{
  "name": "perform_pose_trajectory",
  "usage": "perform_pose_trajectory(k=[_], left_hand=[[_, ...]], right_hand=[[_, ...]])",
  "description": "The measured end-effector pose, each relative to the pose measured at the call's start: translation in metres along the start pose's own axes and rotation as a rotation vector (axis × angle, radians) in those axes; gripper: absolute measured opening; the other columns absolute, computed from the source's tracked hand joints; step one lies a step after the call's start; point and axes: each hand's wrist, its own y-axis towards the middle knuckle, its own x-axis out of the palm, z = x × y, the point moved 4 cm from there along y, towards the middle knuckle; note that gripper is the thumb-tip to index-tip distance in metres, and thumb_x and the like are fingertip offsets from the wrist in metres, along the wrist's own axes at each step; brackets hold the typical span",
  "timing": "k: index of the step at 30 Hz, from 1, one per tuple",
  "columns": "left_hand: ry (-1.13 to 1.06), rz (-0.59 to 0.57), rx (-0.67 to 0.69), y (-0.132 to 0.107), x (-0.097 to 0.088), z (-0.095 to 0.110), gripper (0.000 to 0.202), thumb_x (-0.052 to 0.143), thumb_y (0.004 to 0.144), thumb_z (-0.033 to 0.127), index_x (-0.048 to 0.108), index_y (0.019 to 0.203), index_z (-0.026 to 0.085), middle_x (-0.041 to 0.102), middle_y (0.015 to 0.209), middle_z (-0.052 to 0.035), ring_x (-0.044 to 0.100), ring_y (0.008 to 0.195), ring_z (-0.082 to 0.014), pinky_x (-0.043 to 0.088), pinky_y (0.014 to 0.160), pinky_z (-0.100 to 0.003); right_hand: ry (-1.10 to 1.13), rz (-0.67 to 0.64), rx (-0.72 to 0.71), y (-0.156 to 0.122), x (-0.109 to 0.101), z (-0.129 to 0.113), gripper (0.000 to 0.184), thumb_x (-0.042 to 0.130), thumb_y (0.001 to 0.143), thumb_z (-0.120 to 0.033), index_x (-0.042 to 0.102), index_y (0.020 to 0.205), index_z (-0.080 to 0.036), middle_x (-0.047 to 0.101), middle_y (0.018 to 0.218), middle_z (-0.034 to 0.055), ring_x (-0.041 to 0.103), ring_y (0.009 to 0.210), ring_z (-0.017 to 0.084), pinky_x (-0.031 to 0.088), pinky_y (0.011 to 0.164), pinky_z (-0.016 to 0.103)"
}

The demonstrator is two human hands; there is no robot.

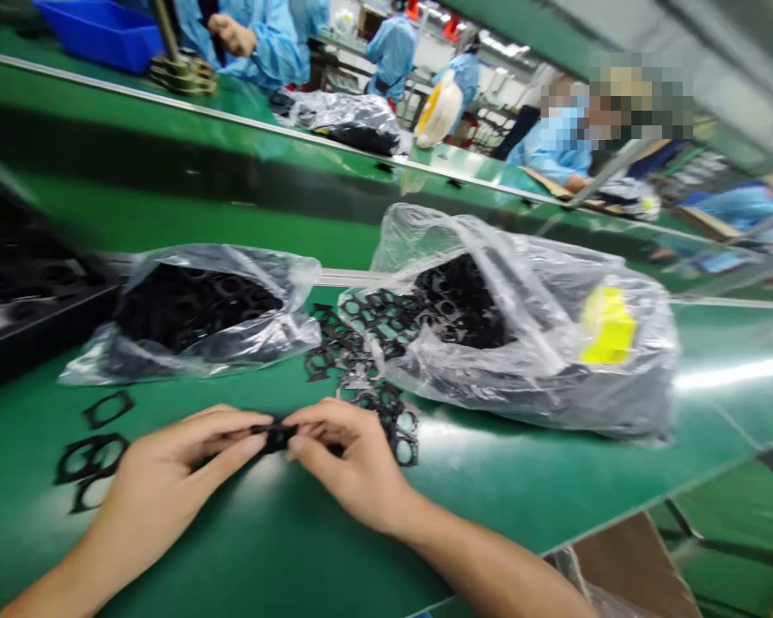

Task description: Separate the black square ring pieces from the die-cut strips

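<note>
Between my two hands is a small black plastic part [276, 438], seen nearly edge-on above the green tabletop [283, 549]. My left hand [186, 463] pinches its left end between thumb and fingers. The thumb and fingertips of my right hand [348, 455] close on its right end. Several flat black frames with round openings [90, 459] lie left of my left hand. Just beyond my right hand is a loose pile of similar black parts [361, 360], spilling from the mouth of a clear plastic bag [534, 378].
Another clear bag of black parts [199, 300] lies at the back left, beside a dark tray [32, 309]. A yellow label [609, 326] marks the right bag. Behind runs a raised green ledge with a blue bin [103, 34]. Co-workers in blue sit beyond. A cardboard box [631, 566] stands lower right.
</note>
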Motion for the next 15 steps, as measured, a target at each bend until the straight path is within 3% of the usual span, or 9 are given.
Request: perform_pose_trajectory(k=[4,7,15], left_hand=[[-0.148,-0.059,-0.196,0.009,0.003,0.002,0.014,0.073,0.085,0.029,0.082,0.094,0.024,0.082,0.088,-0.0013,0.079,0.077,-0.017,0.063,0.07,-0.018],[-0.214,-0.076,-0.254,0.01,0.003,-0.001,0.015,0.074,0.084,0.024,0.081,0.096,0.023,0.081,0.084,-0.001,0.078,0.076,-0.0153,0.063,0.073,-0.018],[-0.195,-0.069,-0.11,0.01,0.001,0.002,0.011,0.072,0.085,0.015,0.078,0.09,0.021,0.075,0.081,0.0,0.072,0.072,-0.0114,0.058,0.069,-0.017]], right_hand=[[0.064,-0.002,0.044,0.01,-0.002,0.003,0.011,0.071,0.086,-0.021,0.074,0.096,-0.017,0.067,0.071,-0.0001,0.064,0.066,0.012,0.053,0.067,0.024],[0.097,-0.02,0.053,0.015,-0.002,0.005,0.01,0.073,0.085,-0.022,0.074,0.094,-0.018,0.068,0.071,0.0,0.065,0.066,0.013,0.053,0.067,0.024],[0.064,-0.03,-0.019,0.016,-0.002,0.005,0.008,0.072,0.086,-0.017,0.077,0.091,-0.021,0.067,0.082,0.0017,0.066,0.072,0.013,0.054,0.067,0.022]])
